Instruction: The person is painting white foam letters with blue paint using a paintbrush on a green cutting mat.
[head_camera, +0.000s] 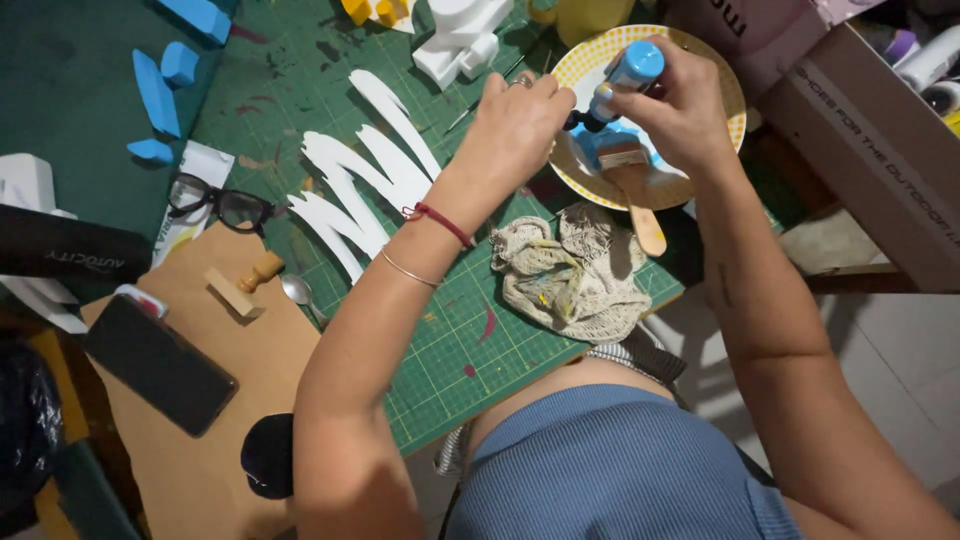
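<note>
Nearest the body, a stained net cloth (572, 272) lies crumpled on the green cutting mat (470, 345), just below the grip and within easy reach, probably for wiping. Above it, both hands meet over a yellow-rimmed paper plate (707, 70). The right hand (680, 112) is closed round a small blue paint bottle (622, 85), holding it tilted with its dark nozzle pointing down and left; the plate sits directly under the grip, so any paint would fall into it. The left hand (515, 125) has its fingertips pinched at the nozzle end; whether they hold a cap or only steady the tip cannot be told. Blue paint (608, 142) already lies on the plate just beneath the bottle, with a wooden spatula (640, 205) resting in it, handle toward the body. Left of the grip lie white cut-out shapes (365, 185); farther left, glasses (218, 203), a phone (158, 362) on brown card (200, 460), and blue foam pieces (165, 85) beyond.
</note>
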